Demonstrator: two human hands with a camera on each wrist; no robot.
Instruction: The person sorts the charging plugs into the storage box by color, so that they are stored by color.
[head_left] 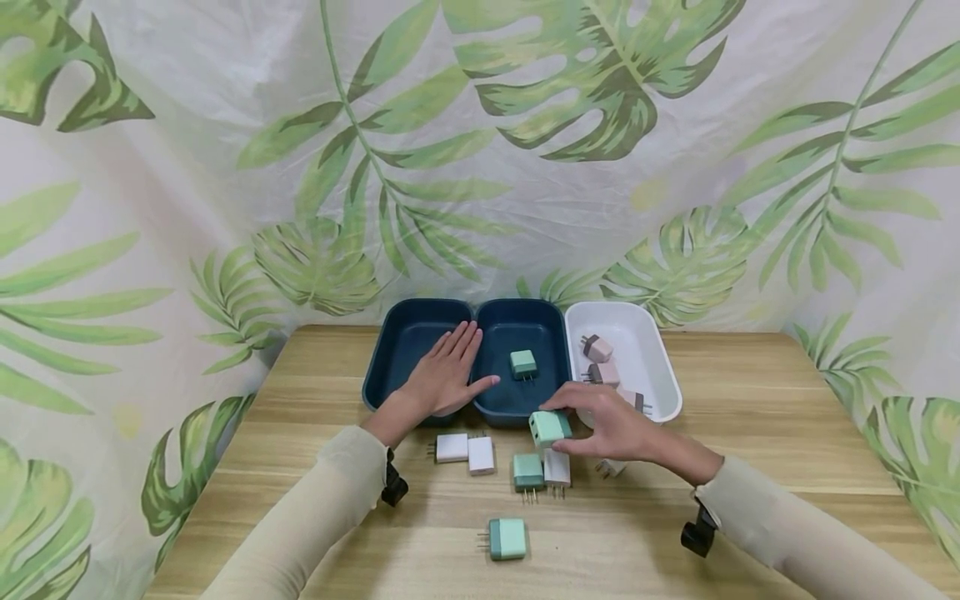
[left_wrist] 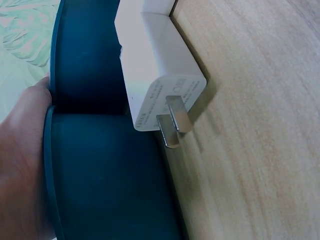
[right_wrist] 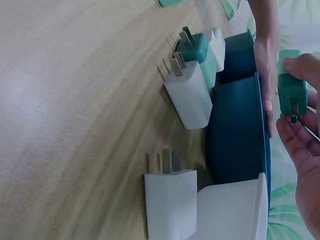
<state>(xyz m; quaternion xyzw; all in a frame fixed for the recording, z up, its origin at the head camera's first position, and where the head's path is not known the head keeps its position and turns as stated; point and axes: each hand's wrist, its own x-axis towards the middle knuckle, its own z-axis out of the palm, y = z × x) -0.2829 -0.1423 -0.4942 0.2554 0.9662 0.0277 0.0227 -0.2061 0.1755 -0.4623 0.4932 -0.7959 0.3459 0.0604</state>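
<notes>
On the wood-grained bench, two navy, rounded-rectangular plastic trays could be sliding if the left hand, resting straight-fingered over their rims, is pushing unevenly. The right hand's grip is pinching a two-tone green, boxy plastic charger near the middle tray's front rim; a loosening pinch could be sending it onto the bench. One white plastic tray, four green chargers including this one, four boxy white chargers and three pink-and-brown chargers are showing.

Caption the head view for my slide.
Right hand pinches a green charger; left hand extends over two dark blue trays.
</notes>
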